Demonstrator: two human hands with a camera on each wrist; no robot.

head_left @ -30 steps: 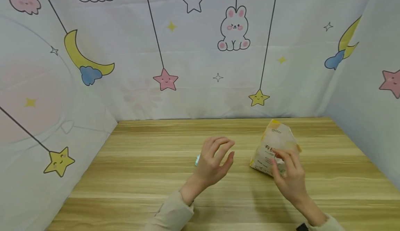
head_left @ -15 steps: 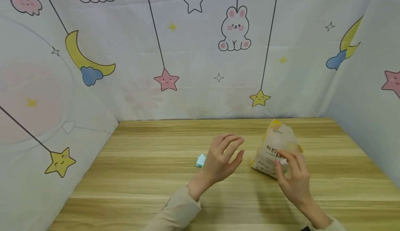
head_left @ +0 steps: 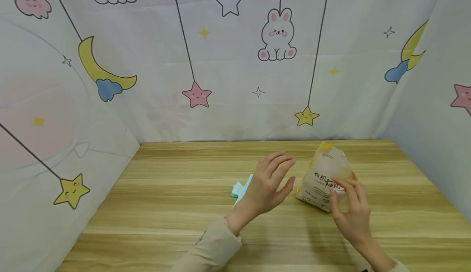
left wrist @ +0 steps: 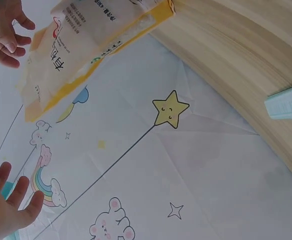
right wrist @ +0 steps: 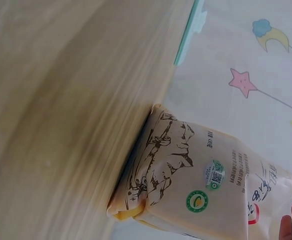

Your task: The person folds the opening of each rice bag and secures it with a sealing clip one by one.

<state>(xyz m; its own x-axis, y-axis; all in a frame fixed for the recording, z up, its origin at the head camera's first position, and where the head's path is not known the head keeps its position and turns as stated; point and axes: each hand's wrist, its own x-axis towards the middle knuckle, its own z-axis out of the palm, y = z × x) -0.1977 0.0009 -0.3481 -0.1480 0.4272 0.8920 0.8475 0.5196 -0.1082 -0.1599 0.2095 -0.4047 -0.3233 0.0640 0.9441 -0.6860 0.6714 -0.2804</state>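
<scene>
Packet print: I read 有机 on the cream-and-yellow packet [head_left: 321,166]; right wrist view adds a QR-code label [right wrist: 215,175] and round green seal [right wrist: 197,201].
Packet position: standing on the wood-grain table [head_left: 158,223], just beyond the right hand [head_left: 351,212], right of the left hand [head_left: 269,184].
Left: fingers loosely bent, thumb wide, holding nothing.
Right: thumb and fingers apart, nothing gripped; packet contact I cannot tell.
Mint-green object [head_left: 239,189]: partly hidden behind left hand.

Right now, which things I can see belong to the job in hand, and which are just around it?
Likely part of the job:
bag, close to the right hand
teal item, partly hidden behind the left hand

Just surroundings, it seems:
wood-grain table, under the bag
cartoon-printed backdrop, behind the table
</scene>
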